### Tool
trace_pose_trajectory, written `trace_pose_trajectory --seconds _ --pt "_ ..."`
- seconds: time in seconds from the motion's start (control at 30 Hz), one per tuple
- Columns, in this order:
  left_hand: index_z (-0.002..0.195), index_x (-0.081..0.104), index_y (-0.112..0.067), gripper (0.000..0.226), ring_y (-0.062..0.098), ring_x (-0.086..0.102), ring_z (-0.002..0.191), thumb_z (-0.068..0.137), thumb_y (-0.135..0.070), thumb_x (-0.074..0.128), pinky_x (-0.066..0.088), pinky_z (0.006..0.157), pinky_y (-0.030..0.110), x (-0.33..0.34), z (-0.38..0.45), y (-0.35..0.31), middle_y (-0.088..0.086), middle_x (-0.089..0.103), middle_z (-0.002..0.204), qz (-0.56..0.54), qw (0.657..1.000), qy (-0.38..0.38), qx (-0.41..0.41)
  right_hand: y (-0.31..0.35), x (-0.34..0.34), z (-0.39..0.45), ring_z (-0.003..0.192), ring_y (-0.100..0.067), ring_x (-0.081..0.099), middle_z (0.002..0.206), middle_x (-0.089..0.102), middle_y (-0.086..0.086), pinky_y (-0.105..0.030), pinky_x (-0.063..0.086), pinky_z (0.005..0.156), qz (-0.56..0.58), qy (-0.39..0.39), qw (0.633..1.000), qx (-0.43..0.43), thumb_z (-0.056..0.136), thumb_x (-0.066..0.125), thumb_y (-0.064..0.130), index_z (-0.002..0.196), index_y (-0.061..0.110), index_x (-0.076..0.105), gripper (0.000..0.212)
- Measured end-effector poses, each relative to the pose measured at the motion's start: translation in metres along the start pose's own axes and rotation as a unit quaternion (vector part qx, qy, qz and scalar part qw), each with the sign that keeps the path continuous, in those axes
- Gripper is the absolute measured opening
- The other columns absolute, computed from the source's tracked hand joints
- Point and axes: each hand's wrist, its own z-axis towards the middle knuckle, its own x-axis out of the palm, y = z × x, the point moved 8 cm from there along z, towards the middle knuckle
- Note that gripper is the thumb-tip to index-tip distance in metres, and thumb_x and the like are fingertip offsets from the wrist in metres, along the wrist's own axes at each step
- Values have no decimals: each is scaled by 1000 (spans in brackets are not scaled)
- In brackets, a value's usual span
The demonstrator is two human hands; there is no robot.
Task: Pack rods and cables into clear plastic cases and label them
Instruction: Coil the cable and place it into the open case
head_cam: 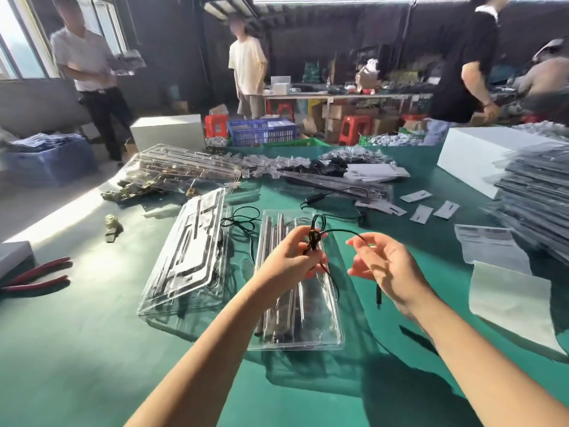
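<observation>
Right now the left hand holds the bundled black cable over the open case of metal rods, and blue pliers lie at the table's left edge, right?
Not quite: the pliers have red handles, not blue, as the head view shows. The rest holds: the left hand grips the bundled black cable over the open case of metal rods.

Daylight from window (18, 41) far left of my hands, glaring patch on table (61, 349) there. Dark arm shadows under my wrists. Background blurred, edges fisheye-bent.
</observation>
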Motion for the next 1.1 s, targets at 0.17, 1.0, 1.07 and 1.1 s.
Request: trace_pose_trajectory --seconds 0.17,1.0,1.07,1.1 --pt "88 48 -14 10 13 60 75 90 -4 50 51 90 45 12 4 6 -3 61 74 -10 1000 10 -10 17 -4 11 45 -4 32 59 42 10 -17 31 41 57 -79 993 -64 88 58 25 93 28 63 7" --pt "107 59 -10 19 18 63 85 101 -23 46 53 76 31 31 5 19 7 65 93 -162 987 -16 -17 15 27 -28 75 5 55 85 57 14 -3 37 66 -213 -102 938 -255 88 65 9 89 15 74 11" --pt "96 56 -11 16 21 58 81 101 -23 46 47 75 37 27 6 22 4 63 82 -199 977 -56 -47 4 34 -24 75 3 58 91 62 13 -4 38 66 -186 -59 963 -185 89 62 7 98 22 71 19" --pt "93 55 -11 17 22 57 79 102 -22 45 45 76 39 25 7 24 4 63 79 -233 968 -71 -59 -2 35 -23 73 3 60 94 65 13 -4 40 65 -165 -48 974 -150 90 62 8 106 25 69 24"
